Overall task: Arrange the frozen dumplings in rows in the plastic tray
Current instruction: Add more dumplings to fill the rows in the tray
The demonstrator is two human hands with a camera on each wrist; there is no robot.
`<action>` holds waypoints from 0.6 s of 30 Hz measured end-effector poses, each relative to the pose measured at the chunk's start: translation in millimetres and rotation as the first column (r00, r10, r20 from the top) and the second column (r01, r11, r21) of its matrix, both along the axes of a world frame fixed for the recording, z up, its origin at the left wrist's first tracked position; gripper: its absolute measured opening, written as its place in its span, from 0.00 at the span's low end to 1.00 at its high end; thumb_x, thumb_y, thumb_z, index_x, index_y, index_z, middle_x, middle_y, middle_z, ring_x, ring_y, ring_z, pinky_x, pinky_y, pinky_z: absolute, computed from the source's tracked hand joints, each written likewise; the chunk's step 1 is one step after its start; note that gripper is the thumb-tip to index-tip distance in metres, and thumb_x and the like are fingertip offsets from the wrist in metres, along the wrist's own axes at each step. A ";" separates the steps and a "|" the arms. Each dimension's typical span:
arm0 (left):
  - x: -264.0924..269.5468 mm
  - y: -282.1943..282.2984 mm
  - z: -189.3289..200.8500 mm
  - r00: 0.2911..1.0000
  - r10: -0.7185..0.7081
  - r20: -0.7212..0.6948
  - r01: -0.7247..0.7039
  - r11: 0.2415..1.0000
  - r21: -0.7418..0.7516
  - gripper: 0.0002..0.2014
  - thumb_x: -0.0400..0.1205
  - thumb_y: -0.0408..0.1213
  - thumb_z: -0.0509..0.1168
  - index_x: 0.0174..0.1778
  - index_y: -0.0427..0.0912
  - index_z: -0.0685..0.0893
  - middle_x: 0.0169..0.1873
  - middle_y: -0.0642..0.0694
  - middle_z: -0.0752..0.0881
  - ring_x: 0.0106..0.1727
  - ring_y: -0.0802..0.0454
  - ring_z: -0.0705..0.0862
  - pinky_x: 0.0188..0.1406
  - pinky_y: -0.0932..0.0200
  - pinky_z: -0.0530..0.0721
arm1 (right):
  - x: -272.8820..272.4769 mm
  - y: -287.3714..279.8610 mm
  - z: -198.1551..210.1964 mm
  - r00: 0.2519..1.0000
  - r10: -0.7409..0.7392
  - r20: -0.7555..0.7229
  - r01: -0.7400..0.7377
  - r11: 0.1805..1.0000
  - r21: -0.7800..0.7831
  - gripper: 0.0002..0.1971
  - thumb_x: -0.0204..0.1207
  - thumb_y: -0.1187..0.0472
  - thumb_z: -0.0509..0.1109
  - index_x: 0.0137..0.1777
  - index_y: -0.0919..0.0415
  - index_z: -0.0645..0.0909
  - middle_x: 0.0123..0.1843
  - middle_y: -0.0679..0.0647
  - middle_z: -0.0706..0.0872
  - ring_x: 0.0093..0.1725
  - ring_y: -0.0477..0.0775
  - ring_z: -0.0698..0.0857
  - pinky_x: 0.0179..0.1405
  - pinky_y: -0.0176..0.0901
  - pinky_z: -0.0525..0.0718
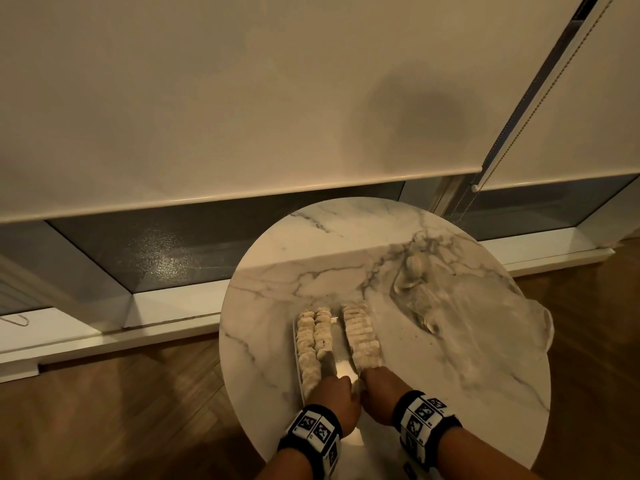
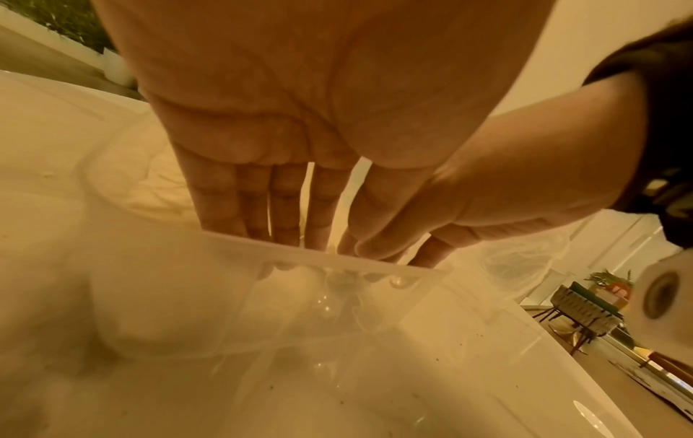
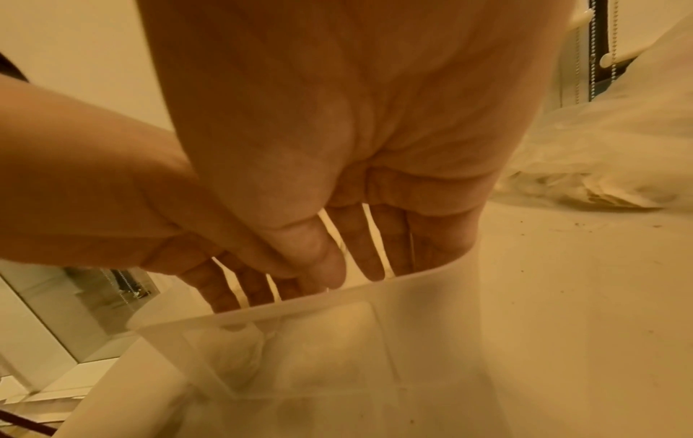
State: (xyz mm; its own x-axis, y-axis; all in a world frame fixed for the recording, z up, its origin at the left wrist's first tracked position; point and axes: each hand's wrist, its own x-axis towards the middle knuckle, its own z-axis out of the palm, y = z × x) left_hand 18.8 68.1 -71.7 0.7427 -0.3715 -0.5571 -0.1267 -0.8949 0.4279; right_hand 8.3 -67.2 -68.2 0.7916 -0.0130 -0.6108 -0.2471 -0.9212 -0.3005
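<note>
A clear plastic tray point(image 1: 295, 344) lies lengthwise on the round marble table point(image 1: 277, 271). It holds three rows of pale frozen dumplings: left point(image 1: 306, 344), middle point(image 1: 322, 332) and right point(image 1: 360, 336), with a bare strip of tray floor between the middle and right rows. My left hand point(image 1: 334, 398) and right hand point(image 1: 379, 393) meet side by side at the tray's near end. In the wrist views the left hand point(image 2: 300, 234) and right hand point(image 3: 356, 266) reach straight fingers down behind the near rim point(image 2: 337, 260) point(image 3: 300, 308). The fingertips are hidden by the frosted wall.
A crumpled clear plastic bag point(image 1: 450, 306) lies on the table's right side with a few dumplings point(image 1: 417, 265) in it. Behind the table are a low window ledge and roller blinds with a bead chain point(image 1: 498, 150). Wooden floor surrounds the table.
</note>
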 end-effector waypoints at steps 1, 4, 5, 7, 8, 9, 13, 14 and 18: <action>-2.1 0.8 0.3 1.000 -0.007 0.016 0.007 1.000 0.006 0.18 0.88 0.48 0.53 0.64 0.42 0.81 0.63 0.39 0.84 0.64 0.40 0.82 0.63 0.50 0.81 | -0.5 -0.1 0.8 1.000 0.004 0.011 -0.004 1.000 -0.002 0.13 0.81 0.60 0.62 0.60 0.62 0.83 0.61 0.61 0.86 0.58 0.59 0.86 0.47 0.38 0.76; -5.6 1.8 4.8 0.999 -0.036 0.030 0.035 0.999 0.040 0.18 0.87 0.47 0.54 0.65 0.41 0.81 0.63 0.39 0.84 0.65 0.40 0.82 0.64 0.50 0.80 | 0.8 -2.4 4.6 1.000 0.017 0.009 -0.017 1.000 0.026 0.14 0.82 0.59 0.62 0.60 0.63 0.83 0.61 0.60 0.86 0.58 0.59 0.86 0.49 0.39 0.78; -6.7 2.1 7.2 0.999 -0.038 0.024 0.036 0.998 0.050 0.19 0.87 0.47 0.54 0.65 0.41 0.81 0.63 0.38 0.84 0.65 0.40 0.82 0.64 0.50 0.80 | 2.5 -4.5 6.3 1.000 0.020 0.022 -0.021 0.999 0.039 0.14 0.81 0.58 0.61 0.58 0.63 0.84 0.59 0.60 0.87 0.56 0.59 0.86 0.48 0.40 0.77; -9.4 3.3 8.8 0.999 -0.034 0.003 0.034 0.998 0.051 0.20 0.86 0.49 0.54 0.66 0.42 0.81 0.64 0.38 0.84 0.65 0.39 0.82 0.64 0.50 0.81 | 7.4 -9.3 13.0 0.998 0.014 0.060 -0.018 0.998 0.067 0.14 0.80 0.57 0.62 0.54 0.61 0.86 0.56 0.60 0.88 0.54 0.59 0.87 0.48 0.41 0.79; -11.0 4.1 7.9 0.999 -0.035 -0.005 0.036 0.998 0.048 0.22 0.85 0.51 0.54 0.66 0.42 0.81 0.64 0.38 0.83 0.65 0.40 0.82 0.63 0.49 0.81 | 9.9 -11.8 16.8 0.997 0.009 0.080 -0.016 0.996 0.087 0.14 0.80 0.56 0.62 0.54 0.60 0.87 0.56 0.59 0.89 0.55 0.59 0.87 0.51 0.42 0.81; -13.1 5.1 7.0 0.999 -0.035 -0.015 0.036 0.998 0.054 0.23 0.85 0.54 0.54 0.67 0.43 0.81 0.64 0.39 0.83 0.65 0.40 0.82 0.63 0.49 0.81 | 11.7 -14.6 21.1 0.995 0.007 0.100 -0.017 0.994 0.106 0.14 0.80 0.56 0.63 0.56 0.59 0.87 0.58 0.58 0.89 0.57 0.58 0.87 0.53 0.42 0.81; -18.9 7.1 7.1 0.999 -0.035 -0.038 0.039 0.992 0.119 0.29 0.86 0.61 0.51 0.69 0.41 0.79 0.65 0.38 0.82 0.66 0.40 0.81 0.63 0.50 0.80 | 12.3 -25.0 35.6 0.985 -0.035 0.167 0.008 0.988 0.156 0.18 0.82 0.56 0.63 0.69 0.56 0.82 0.68 0.56 0.84 0.66 0.55 0.83 0.66 0.40 0.78; -19.7 6.9 7.2 0.999 -0.034 -0.038 0.038 0.991 0.125 0.29 0.86 0.61 0.50 0.70 0.42 0.78 0.66 0.38 0.82 0.66 0.40 0.81 0.63 0.51 0.80 | 11.5 -27.6 38.4 0.983 -0.043 0.178 0.012 0.985 0.174 0.18 0.82 0.56 0.63 0.70 0.55 0.82 0.69 0.56 0.84 0.67 0.54 0.83 0.66 0.39 0.77; -22.7 0.4 8.0 0.999 -0.032 -0.021 0.035 0.987 0.159 0.27 0.86 0.60 0.51 0.68 0.43 0.78 0.66 0.39 0.81 0.68 0.42 0.79 0.65 0.52 0.78 | 3.3 -43.2 47.8 0.969 -0.071 0.237 0.013 0.971 0.238 0.17 0.82 0.57 0.63 0.69 0.56 0.82 0.65 0.53 0.85 0.62 0.50 0.84 0.61 0.37 0.78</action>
